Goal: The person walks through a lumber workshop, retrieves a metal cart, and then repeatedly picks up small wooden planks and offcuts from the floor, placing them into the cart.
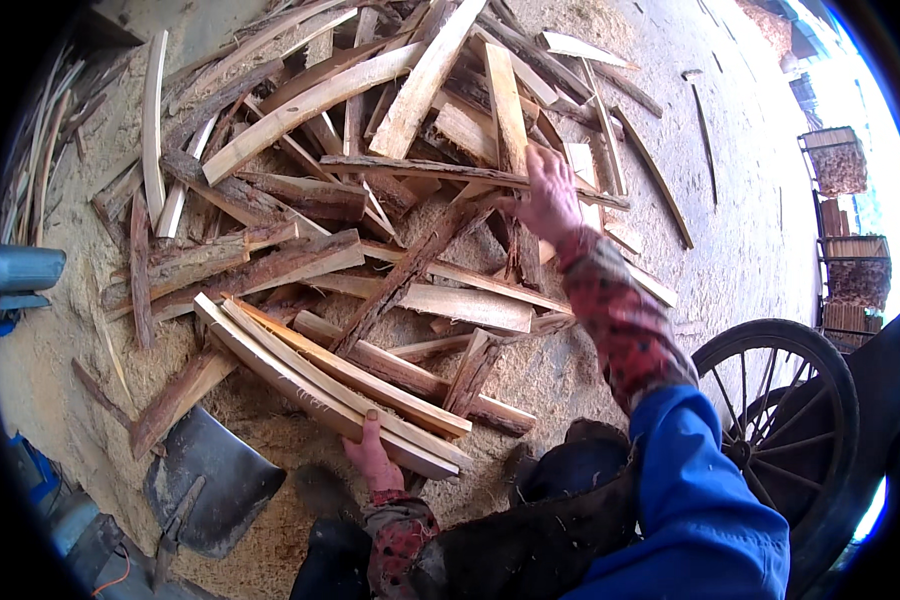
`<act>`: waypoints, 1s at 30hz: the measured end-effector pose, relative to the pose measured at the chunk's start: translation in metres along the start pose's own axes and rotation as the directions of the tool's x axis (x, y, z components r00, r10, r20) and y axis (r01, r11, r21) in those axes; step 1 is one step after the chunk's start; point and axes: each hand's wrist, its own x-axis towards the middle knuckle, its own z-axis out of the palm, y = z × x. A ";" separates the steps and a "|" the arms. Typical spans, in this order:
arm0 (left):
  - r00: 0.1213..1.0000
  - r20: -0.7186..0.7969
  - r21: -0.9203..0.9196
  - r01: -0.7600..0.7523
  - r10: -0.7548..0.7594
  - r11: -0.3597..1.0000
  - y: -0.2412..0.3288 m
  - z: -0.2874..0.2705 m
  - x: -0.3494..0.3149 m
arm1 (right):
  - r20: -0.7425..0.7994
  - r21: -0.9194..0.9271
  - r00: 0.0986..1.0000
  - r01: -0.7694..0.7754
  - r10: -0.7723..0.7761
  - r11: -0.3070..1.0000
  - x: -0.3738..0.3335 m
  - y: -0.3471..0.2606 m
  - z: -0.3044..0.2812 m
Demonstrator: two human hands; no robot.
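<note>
My left hand is closed round the near end of a bundle of pale wood slats, its thumb on top. The slats lie side by side and slant up to the left over the pile. Farther off, my right hand reaches into the heap of split wood, thumb and fingers apart. It is at a thin bark-edged strip and beside an upright pale slab. A dark bark-covered piece slants below that hand. Whether its fingertips touch the wood is hard to see.
Many rough wood offcuts lie crossed over the sawdust-covered ground. A dark shovel blade rests at lower left. A spoked wheel stands close on my right, with stacked wood bundles beyond. At left is a blue-grey object.
</note>
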 end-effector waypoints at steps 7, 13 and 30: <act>0.999 0.003 -0.005 -0.044 0.044 0.999 0.002 -0.001 -0.006 | 0.479 -0.027 0.804 -0.387 0.352 0.922 0.015 0.024 0.020; 1.000 0.003 -0.025 -0.029 0.029 0.999 0.006 -0.006 -0.002 | 0.460 0.291 0.855 -0.400 0.239 0.869 -0.035 0.054 0.014; 0.998 0.015 -0.038 -0.055 0.055 0.998 -0.007 -0.012 0.004 | 0.570 0.008 0.722 -0.482 0.392 0.876 -0.030 0.023 0.008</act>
